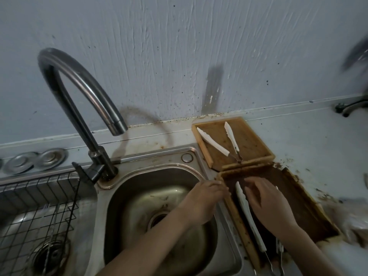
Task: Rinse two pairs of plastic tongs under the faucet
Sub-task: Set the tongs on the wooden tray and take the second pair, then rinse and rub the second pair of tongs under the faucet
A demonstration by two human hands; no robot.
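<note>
Both hands reach the near tray: right hand open over the tongs, left hand steadying its rim, grip unclear. Pinch both arms together before lifting.

Round steel sink basin left open beneath the curved grey metal faucet, black wire rack blocking the left, raised-rim brown wooden trays crowding the tabletop to the right, bare tabletop beyond them

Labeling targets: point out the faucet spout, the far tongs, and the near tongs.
faucet spout (pixel 118 127): head view, on the outlet end of the curved pipe.
far tongs (pixel 212 142): head view, on the left white arm.
near tongs (pixel 247 211): head view, mid white arm beside the right hand.
</note>
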